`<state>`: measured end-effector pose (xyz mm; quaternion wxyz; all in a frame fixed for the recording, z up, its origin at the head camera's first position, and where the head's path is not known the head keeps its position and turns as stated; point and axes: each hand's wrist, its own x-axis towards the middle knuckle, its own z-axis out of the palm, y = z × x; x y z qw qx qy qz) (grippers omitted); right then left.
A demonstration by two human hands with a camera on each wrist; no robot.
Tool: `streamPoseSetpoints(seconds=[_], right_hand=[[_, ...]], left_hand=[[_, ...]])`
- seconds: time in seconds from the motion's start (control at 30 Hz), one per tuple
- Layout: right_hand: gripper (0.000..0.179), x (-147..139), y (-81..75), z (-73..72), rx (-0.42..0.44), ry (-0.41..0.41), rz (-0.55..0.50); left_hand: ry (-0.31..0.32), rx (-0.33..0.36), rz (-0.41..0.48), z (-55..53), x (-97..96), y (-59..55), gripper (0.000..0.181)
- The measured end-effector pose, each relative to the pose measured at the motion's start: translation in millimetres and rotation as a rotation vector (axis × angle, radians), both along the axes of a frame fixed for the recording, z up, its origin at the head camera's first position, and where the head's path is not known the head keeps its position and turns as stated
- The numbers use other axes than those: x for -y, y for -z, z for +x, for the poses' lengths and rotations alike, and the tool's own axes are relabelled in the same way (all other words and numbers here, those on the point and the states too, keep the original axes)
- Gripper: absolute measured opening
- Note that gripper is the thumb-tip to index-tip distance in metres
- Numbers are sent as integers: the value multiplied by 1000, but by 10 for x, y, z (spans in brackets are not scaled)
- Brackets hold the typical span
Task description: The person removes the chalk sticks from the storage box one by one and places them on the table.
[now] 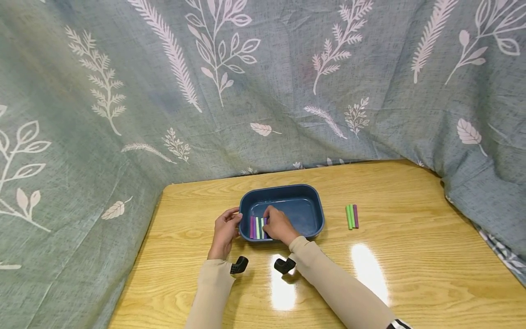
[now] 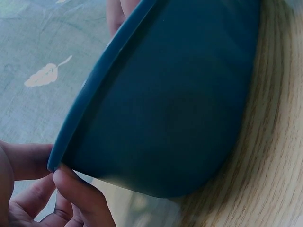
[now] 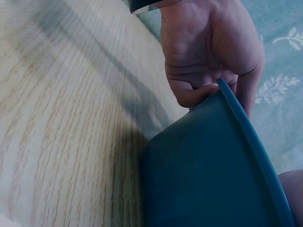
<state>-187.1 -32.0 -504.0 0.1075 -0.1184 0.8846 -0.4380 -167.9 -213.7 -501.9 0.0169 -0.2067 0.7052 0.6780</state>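
In the head view a dark blue plastic tub (image 1: 303, 219) stands on the table. My left hand (image 1: 225, 230) pinches its left rim between thumb and fingers; the left wrist view shows the thumb (image 2: 83, 194) against the rim's underside. Inside, along the tub's front left, several thin purple and pale green sticks (image 1: 258, 227) lie side by side. My right hand (image 1: 281, 225) reaches over the front rim into the tub, its curled fingers on the purple stick (image 1: 265, 221) at the row's right end. Its fingertips are partly hidden. In the right wrist view the tub's outer wall (image 3: 203, 170) hides the sticks.
To the right of the tub, two green sticks (image 1: 350, 217) and a purple stick (image 1: 355, 216) lie together on the wooden table (image 1: 411, 237). A grey-green cloth (image 1: 263, 91) with white leaf prints hangs behind and beside the table. Black wrist cameras (image 1: 284, 266) hang below both forearms.
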Motion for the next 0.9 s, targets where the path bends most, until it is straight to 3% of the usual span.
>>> streamPoseSetpoints(seconds=[0.23, 0.57, 0.9], right_hand=[[25, -24, 32, 13, -45, 13, -110], [25, -26, 9, 13, -59, 70, -187], [29, -83, -11, 2, -28, 160, -524]], left_hand=[[-9, -11, 13, -3, 3, 13, 30], [-3, -14, 14, 4, 12, 13, 30], [-1, -4, 6, -11, 4, -7, 30]])
